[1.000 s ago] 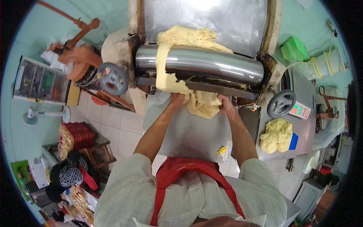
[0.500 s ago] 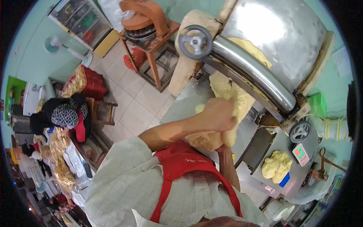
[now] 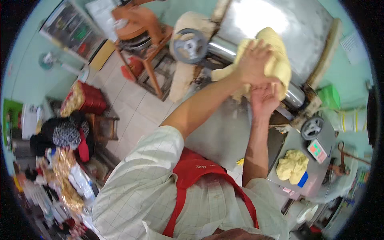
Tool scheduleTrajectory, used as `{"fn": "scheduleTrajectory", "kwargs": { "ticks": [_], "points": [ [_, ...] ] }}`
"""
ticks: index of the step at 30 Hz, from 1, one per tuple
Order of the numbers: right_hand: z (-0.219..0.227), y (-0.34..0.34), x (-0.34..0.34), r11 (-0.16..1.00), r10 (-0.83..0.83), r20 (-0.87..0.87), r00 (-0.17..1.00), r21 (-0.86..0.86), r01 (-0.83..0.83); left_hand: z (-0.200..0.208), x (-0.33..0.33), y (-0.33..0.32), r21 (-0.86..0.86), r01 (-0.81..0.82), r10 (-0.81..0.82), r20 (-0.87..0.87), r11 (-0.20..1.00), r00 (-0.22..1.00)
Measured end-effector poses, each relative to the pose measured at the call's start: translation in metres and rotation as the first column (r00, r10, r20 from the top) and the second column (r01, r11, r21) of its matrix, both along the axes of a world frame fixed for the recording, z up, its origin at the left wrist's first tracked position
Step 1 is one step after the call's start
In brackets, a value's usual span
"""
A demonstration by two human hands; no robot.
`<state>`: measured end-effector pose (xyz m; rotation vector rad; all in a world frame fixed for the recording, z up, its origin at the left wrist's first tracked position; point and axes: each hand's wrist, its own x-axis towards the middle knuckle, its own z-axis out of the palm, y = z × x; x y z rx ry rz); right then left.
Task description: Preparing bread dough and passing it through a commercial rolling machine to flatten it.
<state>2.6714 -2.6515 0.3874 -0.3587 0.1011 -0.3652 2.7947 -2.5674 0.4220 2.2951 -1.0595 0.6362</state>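
Note:
A thick, folded slab of pale yellow dough is raised in front of the steel roller and hides much of it. My left hand holds the dough from the near left side, its fingers spread across the surface. Close below it, my right hand grips the dough's near lower edge, palm up with bent fingers. Some dough hangs to the left of my left wrist, by the roller. The dough's underside is hidden from me.
The roller machine has a steel top plate and grey handwheels. On the right-hand table, a lump of dough lies beside a digital scale. A person in dark clothing sits at the left among bagged goods.
Both hands have gone up and away from my body, lifting the dough from the lower steel tray to the front of the roller. My view has shifted slightly.

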Motion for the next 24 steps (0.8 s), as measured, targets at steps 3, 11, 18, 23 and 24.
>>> {"fn": "scheduleTrajectory", "kwargs": {
  "ticks": [3, 11, 18, 23, 24],
  "points": [
    [-0.016, 0.009, -0.048, 0.985, 0.151, -0.094, 0.984, -0.069, -0.158, 0.024, 0.038, -0.02, 0.214, -0.015, 0.061, -0.21, 0.977, 0.976],
    [-0.11, 0.023, -0.159, 0.909, 0.321, -0.48, 0.817, -0.086, -0.407, 0.037, 0.07, -0.074, 0.147, -0.042, 0.069, -0.179, 0.988, 0.981],
    [-0.119, 0.036, -0.169, 0.861, 0.158, -0.629, 0.761, -0.289, -0.418, 0.028, 0.044, -0.073, 0.235, -0.096, 0.14, -0.179, 0.967, 0.974],
    [-0.141, 0.03, -0.183, 0.852, 0.11, -0.697, 0.708, -0.301, -0.428, -0.042, -0.04, -0.017, -0.257, 0.124, -0.153, -0.097, 0.958, 0.983],
    [-0.149, 0.026, -0.191, 0.847, 0.105, -0.736, 0.669, -0.286, -0.448, -0.055, -0.069, 0.003, -0.324, 0.16, -0.204, -0.105, 0.932, 0.973]
  ]
}}
